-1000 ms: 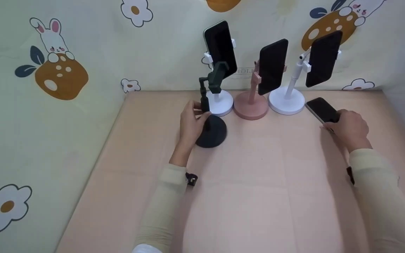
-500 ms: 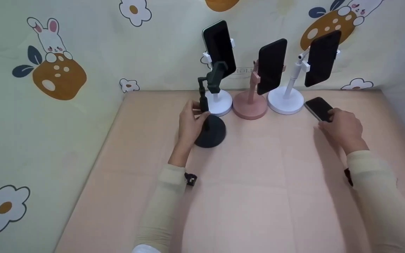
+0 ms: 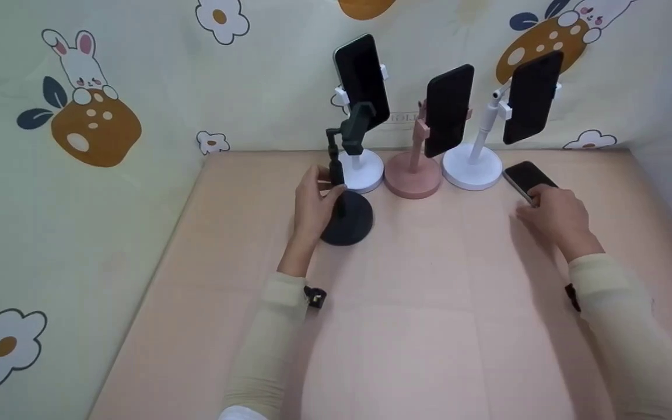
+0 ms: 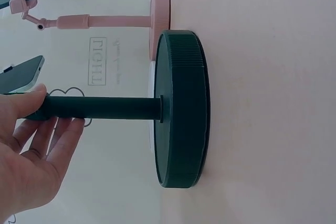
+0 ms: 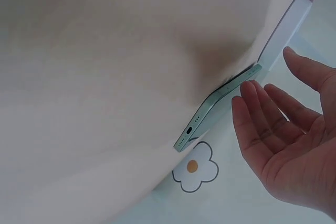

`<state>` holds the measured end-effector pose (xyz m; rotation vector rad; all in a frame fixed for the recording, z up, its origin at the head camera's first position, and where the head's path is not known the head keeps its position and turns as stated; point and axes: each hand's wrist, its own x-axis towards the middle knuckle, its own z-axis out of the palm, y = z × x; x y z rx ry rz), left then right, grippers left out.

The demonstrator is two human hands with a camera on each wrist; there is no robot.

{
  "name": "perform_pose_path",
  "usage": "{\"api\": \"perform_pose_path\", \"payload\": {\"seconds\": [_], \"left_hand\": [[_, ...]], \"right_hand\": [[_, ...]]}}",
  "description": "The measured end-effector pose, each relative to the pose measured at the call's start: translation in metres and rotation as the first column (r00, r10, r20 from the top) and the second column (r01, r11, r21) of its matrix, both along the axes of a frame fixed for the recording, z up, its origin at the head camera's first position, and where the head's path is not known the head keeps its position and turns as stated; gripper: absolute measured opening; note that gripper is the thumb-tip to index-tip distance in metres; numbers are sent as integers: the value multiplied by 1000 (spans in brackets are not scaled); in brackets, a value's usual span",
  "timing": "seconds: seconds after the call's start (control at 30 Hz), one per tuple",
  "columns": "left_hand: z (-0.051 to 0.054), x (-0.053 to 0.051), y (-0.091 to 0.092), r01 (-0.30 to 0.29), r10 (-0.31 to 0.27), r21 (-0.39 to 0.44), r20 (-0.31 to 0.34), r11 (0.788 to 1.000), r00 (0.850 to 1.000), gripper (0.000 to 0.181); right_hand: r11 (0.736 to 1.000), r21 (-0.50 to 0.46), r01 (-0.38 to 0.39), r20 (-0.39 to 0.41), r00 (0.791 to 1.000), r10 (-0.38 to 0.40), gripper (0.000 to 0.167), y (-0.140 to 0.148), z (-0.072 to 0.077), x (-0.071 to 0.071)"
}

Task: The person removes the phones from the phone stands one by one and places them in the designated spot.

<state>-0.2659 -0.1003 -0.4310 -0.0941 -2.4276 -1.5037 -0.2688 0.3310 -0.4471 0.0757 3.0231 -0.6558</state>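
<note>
My left hand [image 3: 312, 204] grips the post of a dark phone stand [image 3: 347, 224], thumb on one side and fingers on the other. The stand's round base [image 4: 184, 108] rests on the table, and its clamp holds nothing. A phone [image 3: 525, 175] with a black screen and pale green edge [image 5: 191, 129] lies flat at the right. Over its near end is my right hand [image 3: 557, 219]. In the right wrist view, the right hand [image 5: 294, 145] has loosely bent fingers and holds nothing; the fingertips look apart from the phone.
Behind stand a white phone stand [image 3: 365, 175], a pink phone stand [image 3: 413, 178] and another white phone stand [image 3: 473, 169], each with an upright phone in its clamp. The pink tabletop [image 3: 400, 326] ends at a wall [image 3: 155, 76] with rabbit and flower prints.
My right hand has shifted left along the near end of the phone, which stays put. The left hand keeps its grip on the dark stand, unmoved.
</note>
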Motion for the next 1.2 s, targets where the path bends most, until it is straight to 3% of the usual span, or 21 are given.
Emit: {"api": "perform_pose_path", "payload": {"seconds": [0.23, 0.53, 1.2], "left_hand": [[4, -1, -5, -20, 20, -8, -2, 1000, 1000, 22], [14, -7, -18, -56, 56, 25, -7, 998, 998, 23], [27, -38, -58, -166, 167, 27, -19, 986, 986, 22]], "right_hand": [[1000, -1, -6, -4, 1000, 6, 42, -5, 0, 2], [1000, -5, -10, 11, 1000, 10, 47, -3, -1, 6], [1000, -18, -12, 14, 1000, 12, 47, -5, -1, 10]]}}
